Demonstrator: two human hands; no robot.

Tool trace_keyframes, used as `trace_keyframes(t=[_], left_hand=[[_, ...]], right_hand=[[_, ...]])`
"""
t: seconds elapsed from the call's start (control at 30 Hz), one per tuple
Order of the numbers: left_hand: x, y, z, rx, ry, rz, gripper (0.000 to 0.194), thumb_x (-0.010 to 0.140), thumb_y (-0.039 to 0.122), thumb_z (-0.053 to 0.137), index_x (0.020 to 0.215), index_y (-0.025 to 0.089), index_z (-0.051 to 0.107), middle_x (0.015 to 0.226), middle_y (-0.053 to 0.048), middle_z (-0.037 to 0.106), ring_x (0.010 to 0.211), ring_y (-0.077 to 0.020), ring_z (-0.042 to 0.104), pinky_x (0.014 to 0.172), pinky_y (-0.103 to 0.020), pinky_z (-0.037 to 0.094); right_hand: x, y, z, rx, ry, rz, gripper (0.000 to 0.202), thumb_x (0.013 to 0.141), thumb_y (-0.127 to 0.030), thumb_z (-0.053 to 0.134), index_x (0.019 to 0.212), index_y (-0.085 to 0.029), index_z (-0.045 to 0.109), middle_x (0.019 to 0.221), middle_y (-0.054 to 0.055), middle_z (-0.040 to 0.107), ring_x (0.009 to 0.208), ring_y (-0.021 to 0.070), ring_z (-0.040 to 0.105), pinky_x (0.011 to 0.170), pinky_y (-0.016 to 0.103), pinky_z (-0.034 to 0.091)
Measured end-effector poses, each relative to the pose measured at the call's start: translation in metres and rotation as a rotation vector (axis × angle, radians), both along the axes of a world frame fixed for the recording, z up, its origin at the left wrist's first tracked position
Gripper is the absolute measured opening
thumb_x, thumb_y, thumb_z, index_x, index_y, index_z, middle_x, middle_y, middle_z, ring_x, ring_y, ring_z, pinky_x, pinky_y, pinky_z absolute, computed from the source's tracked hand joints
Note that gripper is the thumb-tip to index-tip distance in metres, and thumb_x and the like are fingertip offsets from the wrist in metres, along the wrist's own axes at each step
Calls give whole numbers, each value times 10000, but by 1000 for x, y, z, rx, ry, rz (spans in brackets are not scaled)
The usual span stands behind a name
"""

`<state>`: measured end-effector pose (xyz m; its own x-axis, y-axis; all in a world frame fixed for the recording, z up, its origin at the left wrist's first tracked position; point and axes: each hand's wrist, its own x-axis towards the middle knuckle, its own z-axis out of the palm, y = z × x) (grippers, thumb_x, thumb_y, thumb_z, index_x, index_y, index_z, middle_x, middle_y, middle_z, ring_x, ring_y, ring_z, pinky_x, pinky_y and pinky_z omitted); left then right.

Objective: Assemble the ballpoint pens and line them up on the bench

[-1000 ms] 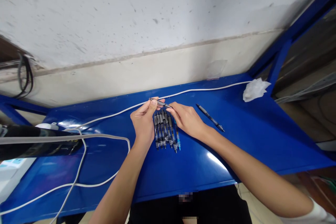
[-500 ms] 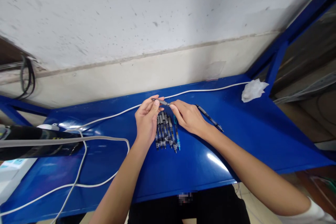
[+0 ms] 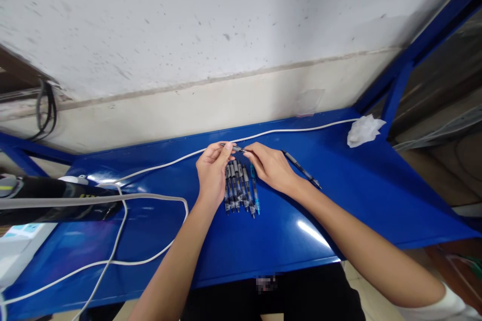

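Observation:
My left hand (image 3: 212, 173) is closed around a dark grey pen (image 3: 236, 148), held nearly level above the blue table with the thumb on top. My right hand (image 3: 273, 165) has its thumb and fingers pinched at the pen's right end, where a thin tip shows; what exactly lies between those fingertips is hidden. Below and between the hands lies a row of several grey-and-clear pens (image 3: 238, 185), side by side, partly covered by my left hand. A teal pen (image 3: 255, 188) lies at the row's right end. Another dark pen (image 3: 301, 168) rests alone beyond my right wrist.
A white cable (image 3: 286, 130) runs along the back of the blue table (image 3: 376, 195), and more loops lie at the left. Crumpled white paper (image 3: 364, 131) sits at the back right. A black cylindrical object (image 3: 71, 200) and a white box (image 3: 22, 251) are at the left.
My left hand has shifted slightly right and down with the pen. A thin tip now shows between the pen's grey body and my right fingers. The pens on the table stay put.

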<state>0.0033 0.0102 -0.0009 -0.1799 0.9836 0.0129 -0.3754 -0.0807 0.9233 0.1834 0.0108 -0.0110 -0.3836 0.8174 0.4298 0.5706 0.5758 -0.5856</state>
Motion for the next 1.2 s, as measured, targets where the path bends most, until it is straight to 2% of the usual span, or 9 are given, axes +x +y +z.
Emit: trace_keyframes(t=[0.13, 0.27, 0.33, 0.47, 0.57, 0.7, 0.8, 0.93, 1.2], left_hand=[[1, -1, -1, -6, 43, -7, 239, 831, 368, 927, 937, 189, 809, 1040, -76, 807, 886, -155, 727, 789, -257, 546], [1, -2, -1, 1, 45, -2, 243, 827, 361, 934, 943, 186, 813, 994, -68, 798, 869, -149, 712, 784, -251, 539], [1, -2, 0, 6, 53, 2, 239, 827, 358, 936, 943, 186, 817, 989, -67, 795, 863, -147, 704, 783, -252, 538], [2, -3, -1, 1, 76, -8, 241, 828, 363, 935, 957, 191, 826, 990, -68, 798, 843, -146, 692, 775, -260, 530], [4, -4, -2, 6, 77, -20, 237, 829, 352, 939, 963, 191, 827, 973, -58, 792, 797, -130, 665, 763, -261, 516], [4, -4, -2, 5, 69, -28, 241, 829, 357, 942, 951, 193, 814, 904, -38, 779, 741, -120, 650, 753, -268, 511], [3, -4, 1, -3, 45, -63, 291, 833, 377, 938, 1031, 210, 807, 1037, -72, 821, 854, -153, 717, 774, -275, 527], [1, -6, 4, 11, 42, -132, 370, 865, 377, 908, 1192, 238, 807, 1262, -118, 813, 1080, -215, 755, 851, -300, 564], [4, -6, 0, 41, 97, -60, 249, 857, 371, 911, 1030, 210, 833, 1111, -107, 839, 973, -206, 765, 791, -286, 541]], right_hand=[[0, -1, -1, -56, -17, -61, 172, 1146, -366, 478, 1177, -218, 560, 1004, 72, 768, 787, 220, 713, 683, 309, 451], [-1, -1, -1, -5, -11, -52, 254, 1170, -385, 445, 1319, -221, 569, 1161, 101, 783, 975, 245, 751, 799, 330, 504], [-1, 0, -1, 37, -12, -26, 282, 1188, -375, 389, 1306, -235, 603, 1193, 102, 774, 1041, 243, 739, 838, 332, 505], [1, 0, -2, 25, -1, -58, 218, 1169, -375, 451, 1163, -225, 610, 1048, 83, 765, 885, 221, 714, 735, 307, 460], [1, -1, -1, 3, -5, -92, 151, 1139, -354, 514, 1173, -223, 583, 1004, 63, 766, 811, 211, 704, 690, 299, 431], [-1, -2, 2, 41, -30, -65, 255, 1167, -417, 467, 1245, -230, 621, 1119, 85, 773, 970, 231, 726, 782, 316, 479], [-1, -2, 3, 61, -41, -54, 336, 1191, -403, 388, 1185, -222, 671, 1090, 86, 760, 971, 221, 713, 790, 313, 479], [0, -1, 1, 67, 12, -60, 305, 1182, -393, 434, 1182, -215, 682, 1101, 78, 763, 936, 205, 707, 779, 304, 474], [0, -2, 1, 57, 3, -107, 306, 1166, -444, 480, 1115, -220, 682, 1046, 70, 774, 817, 187, 692, 675, 290, 402]])
